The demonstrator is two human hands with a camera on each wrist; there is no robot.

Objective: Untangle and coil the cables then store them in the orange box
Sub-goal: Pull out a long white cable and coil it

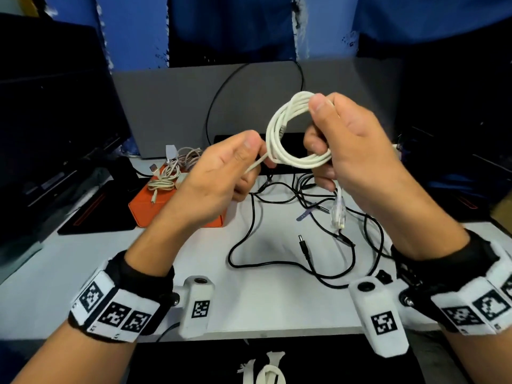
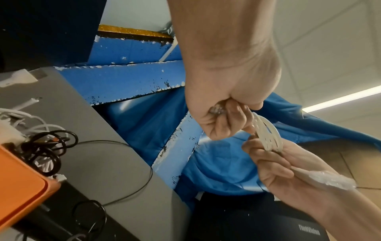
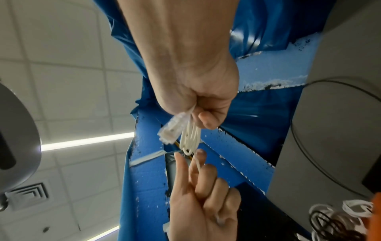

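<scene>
Gripping the coiled white ethernet cable (image 1: 291, 139), the right hand (image 1: 357, 151) risked spilling loops if the left hand (image 1: 221, 173), pinching the tail, tugged.

The orange box (image 1: 146, 209) is half hidden behind the left hand (image 1: 219, 173); its stored cables (image 3: 340, 220) blur in the right wrist view

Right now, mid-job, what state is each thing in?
white cable: coiled in loops, held above the table
clear plug: dangling below the right hand
right hand: grips the coil
left hand: pinches the cable's free tail
orange box: on the table, coiled pale cables on top
black cables: loose, tangled on the table
</scene>
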